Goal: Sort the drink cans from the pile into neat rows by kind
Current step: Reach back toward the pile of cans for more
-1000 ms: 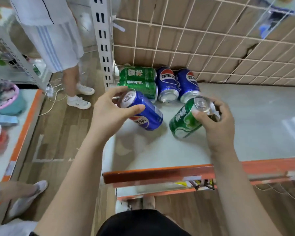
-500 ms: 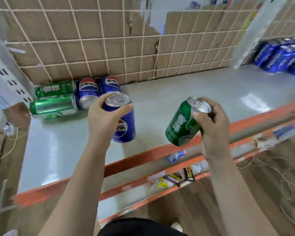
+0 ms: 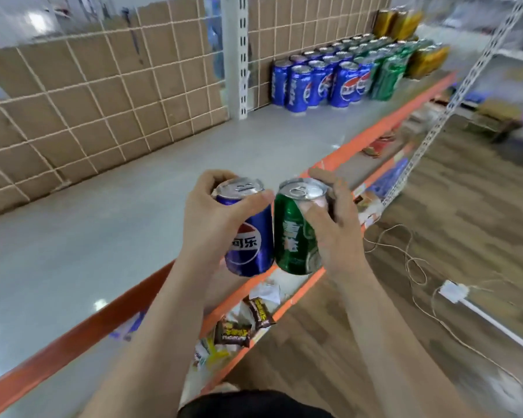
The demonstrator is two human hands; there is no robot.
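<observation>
My left hand (image 3: pixel 215 218) grips a blue cola can (image 3: pixel 248 239) upright near its top. Beside it, my right hand (image 3: pixel 335 224) grips a green soda can (image 3: pixel 293 233), also upright; the two cans almost touch above the orange front edge of the grey shelf (image 3: pixel 103 224). At the far right end of the shelf stand neat rows of upright cans: blue cans (image 3: pixel 311 79) on the left, green cans (image 3: pixel 387 73) next to them, and golden cans (image 3: pixel 426 58) farthest right. The pile of lying cans is out of view.
A wire grid backed by cardboard (image 3: pixel 88 95) closes the shelf's rear, with a white upright post (image 3: pixel 239 55) in it. Snack packets (image 3: pixel 245 321) lie on the lower shelf. A white power strip (image 3: pixel 453 292) and cables lie on the wooden floor at right.
The view has swung right, away from the pile, bringing the sorted rows into sight. Both hands have carried their cans rightward and closer together, now upright side by side.
</observation>
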